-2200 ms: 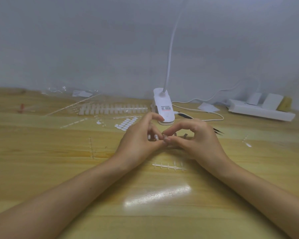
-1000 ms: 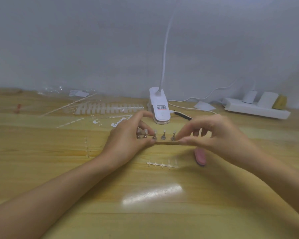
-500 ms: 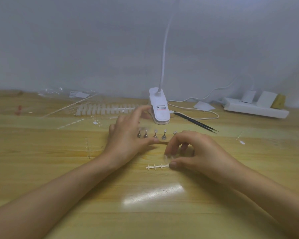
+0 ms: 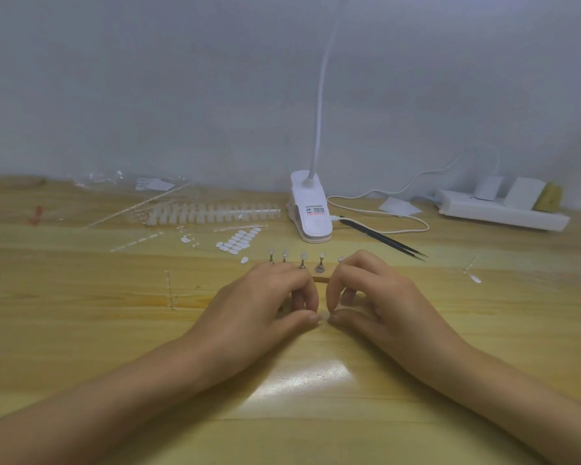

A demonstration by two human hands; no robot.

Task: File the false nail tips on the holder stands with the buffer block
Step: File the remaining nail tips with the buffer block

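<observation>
Several small metal holder stands (image 4: 303, 260) with pale false nail tips on top stand in a row on a thin wooden bar (image 4: 321, 279) just beyond my hands. My left hand (image 4: 265, 307) and my right hand (image 4: 373, 297) sit side by side on the table in front of the row, fingers curled down. Their thumbs and forefingers meet over a small white plastic strip (image 4: 324, 318), which they pinch from both ends and almost wholly hide. No buffer block shows in this view.
A white clip lamp (image 4: 311, 213) stands behind the row, with black tweezers (image 4: 383, 239) to its right. Racks of nail tips (image 4: 212, 213) and white adhesive tabs (image 4: 239, 241) lie at the back left. A white power strip (image 4: 500, 213) lies at the back right.
Both hands came off the holder bar and drew back toward me. The right hand reached the white strip first, then the left joined it. The pink block seen earlier is now out of sight.
</observation>
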